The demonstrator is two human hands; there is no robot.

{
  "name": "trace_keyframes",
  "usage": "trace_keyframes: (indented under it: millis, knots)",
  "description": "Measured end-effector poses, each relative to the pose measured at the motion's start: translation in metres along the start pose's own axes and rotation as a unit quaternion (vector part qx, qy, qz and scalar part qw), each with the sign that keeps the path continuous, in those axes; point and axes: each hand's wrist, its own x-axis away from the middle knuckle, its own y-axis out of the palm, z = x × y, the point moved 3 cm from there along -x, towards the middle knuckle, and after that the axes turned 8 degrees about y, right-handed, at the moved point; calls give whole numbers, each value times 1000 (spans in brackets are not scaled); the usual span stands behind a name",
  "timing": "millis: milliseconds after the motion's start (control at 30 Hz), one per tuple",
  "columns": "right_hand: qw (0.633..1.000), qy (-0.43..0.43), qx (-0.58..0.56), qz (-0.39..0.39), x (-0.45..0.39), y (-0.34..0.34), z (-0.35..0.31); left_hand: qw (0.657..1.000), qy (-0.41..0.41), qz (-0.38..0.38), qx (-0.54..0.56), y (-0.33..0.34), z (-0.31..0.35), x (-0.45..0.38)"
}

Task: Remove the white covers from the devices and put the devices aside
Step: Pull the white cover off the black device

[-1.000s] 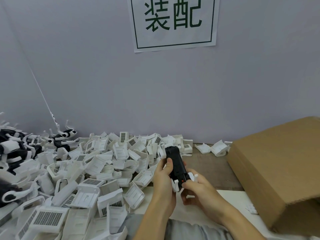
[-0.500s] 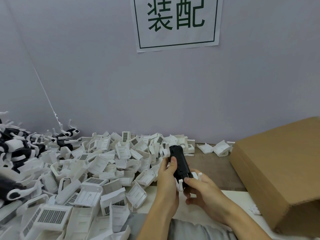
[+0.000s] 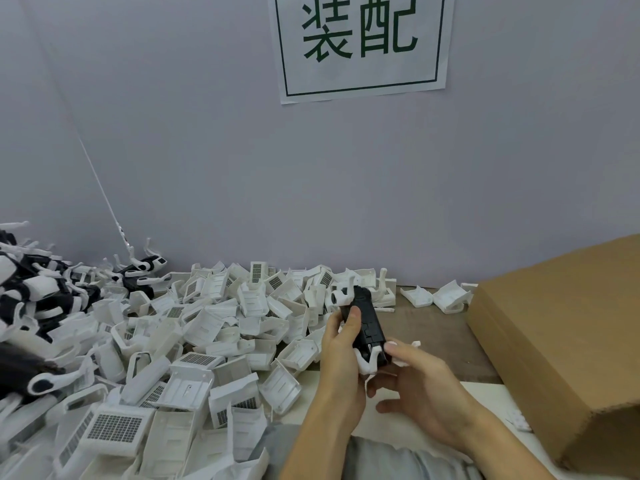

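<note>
Left hand (image 3: 341, 344): holds the black device (image 3: 370, 327)
Right hand (image 3: 419, 382): pinches the white cover (image 3: 367, 361) at its near end
Pile (image 3: 194, 341): white covers on the bench (image 3: 433, 327)

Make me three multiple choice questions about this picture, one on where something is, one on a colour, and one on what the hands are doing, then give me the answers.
1. Where is the cardboard box?
A. at the right of the table
B. on the heap of white covers
C. against the wall under the sign

2. What colour is the device being held?
A. white
B. black
C. brown

3. What is the left hand doing?
A. lying flat on the table
B. reaching into the box
C. gripping the device

Answers:
1 A, the box fills the right side, apart from the white covers.
2 B, its body is black with white clips.
3 C, its thumb lies on the device, and the right hand pinches the lower end.
</note>
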Motion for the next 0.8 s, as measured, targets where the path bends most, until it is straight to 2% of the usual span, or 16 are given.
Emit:
trace_keyframes:
  millis: [100,167,233,300,367,500,567,633,700,733,800]
  knots:
    - [1000,-11,-23,-5,1,-1,-3,994,-24,50,96,-5,14,1]
    - [997,-18,23,68,-1,-3,-2,979,0,71,190,-11,30,-3]
    - [973,-34,169,156,-1,-3,0,965,22,79,250,-17,46,-8]
    - [922,-70,343,167,-1,7,1,962,39,84,257,-22,59,-11]
    - [875,-114,453,123,-1,24,0,968,60,88,228,-24,67,-13]
    - [809,-169,563,2,-4,61,7,986,90,112,88,-20,82,-14]
    - [779,-125,613,-28,-6,73,15,988,100,114,2,-18,86,-16]
    - [765,-48,641,-40,-8,77,20,990,89,99,-48,-14,87,-17]
    - [753,-21,656,-49,-10,77,21,992,66,71,-78,-9,87,-15]
    - [756,-25,652,-47,-11,76,21,991,59,55,-104,-8,86,-15]
    - [790,-66,609,-33,-12,75,18,986,57,35,-156,-7,81,-12]
